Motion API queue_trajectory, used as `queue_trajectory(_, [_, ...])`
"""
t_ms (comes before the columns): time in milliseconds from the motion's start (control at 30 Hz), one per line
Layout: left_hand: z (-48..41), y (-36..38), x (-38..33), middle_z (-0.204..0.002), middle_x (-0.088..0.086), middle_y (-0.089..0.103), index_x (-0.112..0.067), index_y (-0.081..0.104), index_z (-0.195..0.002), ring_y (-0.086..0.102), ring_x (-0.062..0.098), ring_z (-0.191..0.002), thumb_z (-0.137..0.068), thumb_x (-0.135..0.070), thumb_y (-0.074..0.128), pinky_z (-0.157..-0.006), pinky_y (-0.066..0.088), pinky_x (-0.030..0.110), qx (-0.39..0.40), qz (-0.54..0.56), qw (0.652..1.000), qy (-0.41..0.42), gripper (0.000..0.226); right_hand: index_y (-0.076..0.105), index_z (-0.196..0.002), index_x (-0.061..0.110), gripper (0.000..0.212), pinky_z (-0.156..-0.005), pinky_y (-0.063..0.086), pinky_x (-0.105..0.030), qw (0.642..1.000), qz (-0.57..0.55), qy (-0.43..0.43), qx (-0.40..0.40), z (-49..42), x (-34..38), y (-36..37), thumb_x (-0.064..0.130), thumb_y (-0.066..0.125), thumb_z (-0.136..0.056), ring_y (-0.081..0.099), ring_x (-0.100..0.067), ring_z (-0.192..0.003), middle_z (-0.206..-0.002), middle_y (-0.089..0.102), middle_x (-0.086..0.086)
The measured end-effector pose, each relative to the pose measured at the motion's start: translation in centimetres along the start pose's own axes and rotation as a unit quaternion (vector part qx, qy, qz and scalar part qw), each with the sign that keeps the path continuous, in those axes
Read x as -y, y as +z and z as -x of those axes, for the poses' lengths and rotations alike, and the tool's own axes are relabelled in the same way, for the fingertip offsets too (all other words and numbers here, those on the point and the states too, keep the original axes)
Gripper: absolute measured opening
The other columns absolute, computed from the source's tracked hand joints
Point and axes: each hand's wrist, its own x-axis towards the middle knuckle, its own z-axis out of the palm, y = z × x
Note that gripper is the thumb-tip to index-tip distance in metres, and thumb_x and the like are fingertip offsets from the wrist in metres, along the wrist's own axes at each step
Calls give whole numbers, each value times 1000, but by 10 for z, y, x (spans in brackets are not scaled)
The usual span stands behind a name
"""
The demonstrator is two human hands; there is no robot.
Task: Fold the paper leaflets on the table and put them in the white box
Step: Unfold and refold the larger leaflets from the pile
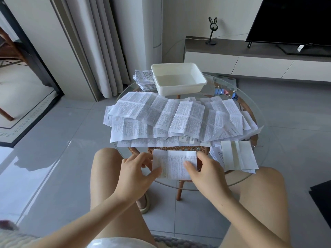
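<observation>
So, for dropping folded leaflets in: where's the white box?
In the head view, the white box sits at the glass table's far side, behind the spread leaflets, between a leaflet stack on its left and binder clips on its right.

Thin creased paper leaflets (179,119), clear glossy glass table (258,113) on woven rattan (179,148), smooth white plastic box (179,89), shiny floor tiles (53,176)

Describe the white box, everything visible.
The white box is a shallow rectangular tub, apparently plastic, with rounded corners, a lipped rim and walls tapering toward the base. It stands upright and open-topped, with no leaflet visible inside. It sits at the far side of the round glass table, slightly askew. A stack of folded leaflets lies against or just beside its left wall; unfolded leaflets spread in front; binder clips lie apart on its right.
</observation>
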Motion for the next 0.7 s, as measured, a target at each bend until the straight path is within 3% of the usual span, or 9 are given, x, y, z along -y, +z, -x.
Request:
queue_trajectory(67, [0, 2, 1, -67, -23, 58, -30, 59, -96, 53, -8, -77, -65, -44, 69, -82, 28, 14, -3, -16, 1000, -4, 36, 23, -61, 22, 47, -47, 20, -19, 999, 38, 2, 2, -3, 6, 3, 25, 61, -87, 25, -11, -48, -52, 26, 6])
queue_trajectory(167, [-1, 2, 1, -67, -21, 54, -23, 59, -109, 50, -6, -75, -64, -40, 69, -84, 28, 15, 11, -23, 1000, -10, 49, 28, -63, 16, 40, -47, 15, -16, 998, 66, 2, 1, -4, 9, 6, 17, 62, -84, 23, -11, -48, -51, 24, 7])
queue_trajectory(400, [2, 3, 8, -72, -22, 49, -21, 63, -101, 49, 2, -77, -74, -50, 57, -73, 36, 27, 8, -61, 996, 59, 39, 33, -68, 12, 32, -47, 19, -15, 995, 96, -4, 36, -11, 8, 3, 21, 57, -88, 32, -18, -58, -55, 30, 5])
queue_trajectory(500, [4, 3, 12, -79, -20, 52, -21, 62, -102, 49, 3, -80, -78, -51, 57, -73, 38, 30, 8, -66, 995, 78, 39, 27, -64, 17, 41, -48, 22, -16, 993, 106, -6, 56, -14, 7, 3, 25, 58, -89, 29, -15, -55, -55, 28, 6])
queue_trajectory(700, [-13, -7, -1, -98, -12, 54, -18, 60, -119, 48, 8, -97, -74, -57, 44, -89, 28, 19, 20, -19, 999, -19, 61, 31, -62, 14, 44, -50, 23, -19, 994, 86, 0, 65, -14, 3, 4, 31, 64, -87, 29, -14, -53, -54, 34, 2])
